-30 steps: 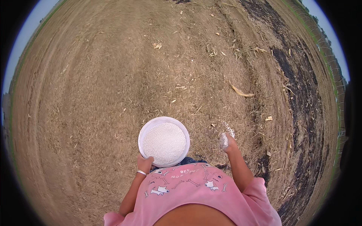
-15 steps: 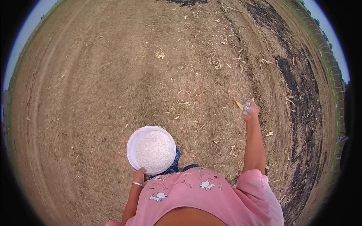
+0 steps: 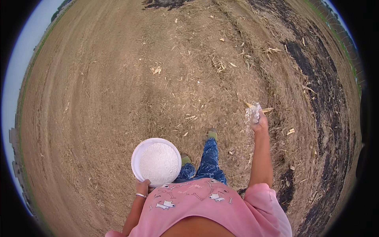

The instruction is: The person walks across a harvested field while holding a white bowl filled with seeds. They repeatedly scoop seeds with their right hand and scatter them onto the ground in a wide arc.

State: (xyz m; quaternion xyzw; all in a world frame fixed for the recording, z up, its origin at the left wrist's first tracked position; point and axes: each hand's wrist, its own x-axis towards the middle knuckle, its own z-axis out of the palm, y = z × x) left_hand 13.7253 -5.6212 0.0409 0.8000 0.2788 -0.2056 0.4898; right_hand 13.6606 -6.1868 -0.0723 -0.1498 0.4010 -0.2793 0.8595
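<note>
At my lower left, my left hand [image 3: 143,187] grips the near rim of a round white bucket [image 3: 135,161]. The thumb shows on the rim and the other fingers are mostly hidden beneath. White granules [image 3: 159,164] fill much of the bucket. Out to the right, my right arm is stretched forward over the ground. A loose spray of white granules [image 3: 252,112] surrounds the fingertips of my right hand [image 3: 259,123], some of it apart from the hand. Those fingers are blurred and partly covered by the granules, so their closure cannot be made out.
Dry brown soil [image 3: 98,98] strewn with straw and pale husks [image 3: 156,70] spreads all around. A blackened strip [image 3: 312,79] runs along the right, and a dark patch [image 3: 167,3] lies far ahead. My shoe [image 3: 212,134] is forward, below blue patterned trousers [image 3: 209,158].
The white granules at my right hand have spread from a clump into a loose spray. My legs and shoes have come into fuller view, and the ground has shifted. The bucket stays in my left hand.
</note>
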